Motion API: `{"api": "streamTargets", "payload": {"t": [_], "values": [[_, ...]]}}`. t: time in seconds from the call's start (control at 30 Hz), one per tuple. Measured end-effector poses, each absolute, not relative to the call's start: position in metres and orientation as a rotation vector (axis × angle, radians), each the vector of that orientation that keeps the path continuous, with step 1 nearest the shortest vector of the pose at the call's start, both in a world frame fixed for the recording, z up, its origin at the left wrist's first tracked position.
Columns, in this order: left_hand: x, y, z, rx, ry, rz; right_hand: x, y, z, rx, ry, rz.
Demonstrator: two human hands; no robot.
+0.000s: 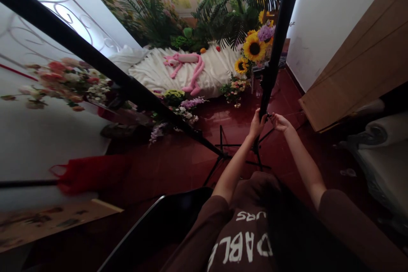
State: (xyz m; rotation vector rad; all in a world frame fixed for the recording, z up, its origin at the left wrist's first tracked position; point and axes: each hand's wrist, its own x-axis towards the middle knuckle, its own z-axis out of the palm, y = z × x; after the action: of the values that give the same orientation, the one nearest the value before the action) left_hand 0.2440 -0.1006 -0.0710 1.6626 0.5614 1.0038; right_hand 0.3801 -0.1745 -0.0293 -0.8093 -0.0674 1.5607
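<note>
Just ahead of me rises a black light stand (272, 61), its legs spread over the red floor. My left hand (256, 124) is wrapped round its lower pole. On the right side of that pole, my right hand (279, 122) has its fingers closed on a small dark locking knob (268, 115). Both hands are at about the same height, close together. A second black stand (140, 93) slants across the left of the view, apart from my hands.
Beyond the stands, a pink plush toy (188, 59) lies on white draped cloth (213, 78), among sunflowers (254, 47) and palm leaves. A wooden board (357, 51) leans at right, above a wrapped roll (379, 131). At left are pale flowers (63, 78) and a red bag (86, 174).
</note>
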Motion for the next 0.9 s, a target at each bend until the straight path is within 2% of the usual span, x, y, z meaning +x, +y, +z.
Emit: {"api": "streamTargets", "payload": {"t": [0.17, 0.33, 0.47, 0.6, 0.73, 0.9], "values": [[0.235, -0.107, -0.071, 1.604, 0.589, 1.026, 0.352, -0.184, -0.015, -1.013, 0.049, 1.288], [0.188, -0.114, -0.104, 1.425, 0.898, 1.051, 0.323, -0.206, -0.013, -1.135, -0.073, 1.027], [0.127, -0.106, -0.129, 1.163, 1.397, 1.225, 0.307, -0.225, -0.027, -1.209, -0.126, 1.072], [0.067, -0.082, -0.119, 0.937, 1.899, 1.598, 0.292, -0.239, -0.047, -1.264, -0.115, 1.188], [0.023, -0.046, -0.087, 1.135, 1.703, 1.801, 0.278, -0.244, -0.063, -1.299, -0.130, 1.265], [-0.008, -0.012, -0.069, 1.366, 1.264, 1.496, 0.264, -0.227, -0.064, -1.333, -0.223, 1.354]]}}
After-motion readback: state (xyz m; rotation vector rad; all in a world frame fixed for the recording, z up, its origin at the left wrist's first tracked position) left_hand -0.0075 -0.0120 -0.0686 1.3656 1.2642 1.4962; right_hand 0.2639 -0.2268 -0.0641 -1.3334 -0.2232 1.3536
